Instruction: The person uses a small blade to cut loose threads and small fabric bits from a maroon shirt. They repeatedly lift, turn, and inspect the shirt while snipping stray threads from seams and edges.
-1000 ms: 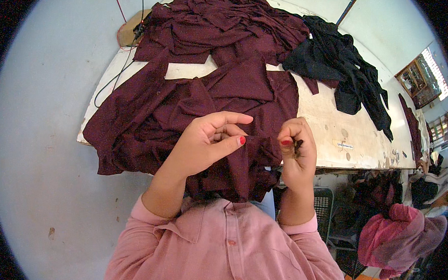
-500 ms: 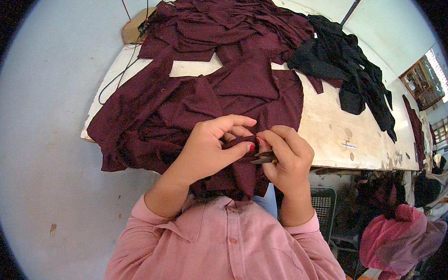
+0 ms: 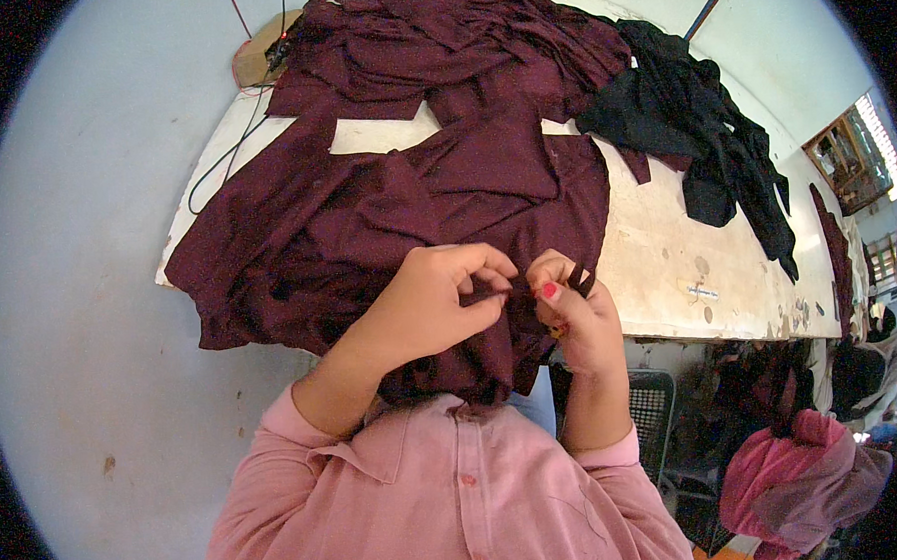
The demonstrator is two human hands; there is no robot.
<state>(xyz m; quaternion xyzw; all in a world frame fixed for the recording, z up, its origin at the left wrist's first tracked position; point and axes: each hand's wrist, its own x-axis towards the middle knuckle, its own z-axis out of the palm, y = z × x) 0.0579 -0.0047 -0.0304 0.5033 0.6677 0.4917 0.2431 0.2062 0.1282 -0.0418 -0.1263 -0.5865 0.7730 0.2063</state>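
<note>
Maroon cloth [image 3: 396, 212] under L hand [image 3: 434, 296] (curled, grip unclear) & R hand [image 3: 582, 312] (w/ tool [image 3: 575, 275]).

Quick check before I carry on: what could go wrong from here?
The dark tool in the right fingers is near the left fingers and might nick them or the maroon cloth. That cloth also hangs over the table's near edge, so it could slide down.
</note>
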